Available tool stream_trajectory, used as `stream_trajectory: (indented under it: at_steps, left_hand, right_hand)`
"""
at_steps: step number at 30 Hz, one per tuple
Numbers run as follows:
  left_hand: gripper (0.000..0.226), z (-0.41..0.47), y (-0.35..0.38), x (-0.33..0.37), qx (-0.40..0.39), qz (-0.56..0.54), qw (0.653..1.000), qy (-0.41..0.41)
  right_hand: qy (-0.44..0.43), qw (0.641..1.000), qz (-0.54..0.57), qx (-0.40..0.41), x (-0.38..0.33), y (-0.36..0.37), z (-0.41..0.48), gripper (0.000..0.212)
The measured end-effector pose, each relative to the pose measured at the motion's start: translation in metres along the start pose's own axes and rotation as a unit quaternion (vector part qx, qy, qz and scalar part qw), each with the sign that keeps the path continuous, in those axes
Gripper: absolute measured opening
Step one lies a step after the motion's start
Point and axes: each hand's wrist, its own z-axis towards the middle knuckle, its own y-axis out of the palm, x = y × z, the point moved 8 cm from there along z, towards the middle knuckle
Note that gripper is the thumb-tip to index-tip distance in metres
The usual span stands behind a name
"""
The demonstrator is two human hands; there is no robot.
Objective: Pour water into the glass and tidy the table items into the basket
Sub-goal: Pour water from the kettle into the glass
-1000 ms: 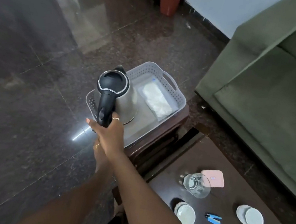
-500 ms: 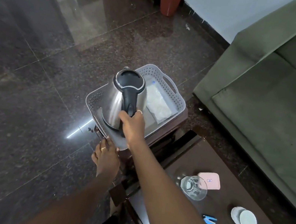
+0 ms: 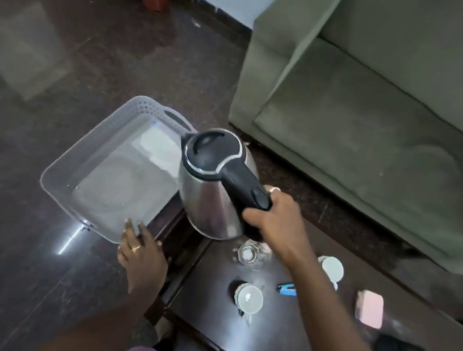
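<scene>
Now the right hand (image 3: pixel 276 219) is gripping the black handle of the steel kettle (image 3: pixel 213 184), holding it in the air over the glass (image 3: pixel 252 254) standing near the counter's (image 3: pixel 305 332) far left corner. Meanwhile the left hand (image 3: pixel 141 255), its grip loosely open and holding nothing, is touching the near edge of the grey basket (image 3: pixel 81 157) just off the counter's left end.
</scene>
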Motion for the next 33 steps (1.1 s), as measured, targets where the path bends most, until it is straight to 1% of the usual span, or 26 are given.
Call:
stream_trajectory:
  at_steps: [3,5,7,9,12,16,18,20,23,26,30,33]
  left_hand:
    - [0.066,-0.016,0.025,0.051,-0.029,0.03,0.992,0.121]
    - [0.069,-0.026,0.046,0.079,-0.068,0.046,0.98,0.181]
    - [0.072,-0.036,0.072,0.1,-0.122,0.071,0.967,0.214]
    - [0.077,-0.044,0.094,0.111,-0.158,0.092,0.956,0.232]
    - [0.085,-0.055,0.114,0.124,-0.19,0.099,0.952,0.217]
    - [0.098,-0.055,0.127,0.138,-0.197,0.092,0.956,0.197]
    - [0.101,-0.051,0.13,0.146,-0.193,0.082,0.957,0.2]
    - [0.102,-0.047,0.135,0.151,-0.195,0.083,0.957,0.199]
    - [0.101,-0.046,0.139,0.155,-0.194,0.094,0.955,0.201]
    - [0.098,-0.045,0.14,0.156,-0.2,0.096,0.955,0.195]
    - [0.098,-0.047,0.142,0.152,-0.198,0.101,0.955,0.196]
    - [0.096,-0.05,0.144,0.151,-0.193,0.085,0.961,0.18]
  right_hand:
    - [0.018,0.994,-0.105,0.001,0.041,-0.038,-0.021,0.017]
    - [0.038,0.988,-0.147,-0.001,0.074,-0.057,-0.033,0.018]
    - [0.07,0.98,-0.183,-0.013,0.109,-0.072,-0.041,0.019]
    - [0.103,0.971,-0.214,-0.027,0.142,-0.082,-0.048,0.024]
    - [0.143,0.958,-0.246,-0.045,0.184,-0.094,-0.057,0.028]
    - [0.147,0.955,-0.249,-0.064,0.213,-0.097,-0.061,0.02]
    - [0.145,0.957,-0.24,-0.069,0.22,-0.095,-0.06,0.019]
    - [0.142,0.957,-0.239,-0.086,0.226,-0.087,-0.056,0.018]
    - [0.129,0.948,-0.267,-0.117,0.233,-0.073,-0.047,0.023]
    - [0.129,0.942,-0.29,-0.113,0.233,-0.063,-0.039,0.02]
    - [0.12,0.935,-0.317,-0.109,0.226,-0.055,-0.03,0.029]
    - [0.101,0.923,-0.351,-0.125,0.218,-0.05,-0.026,0.03]
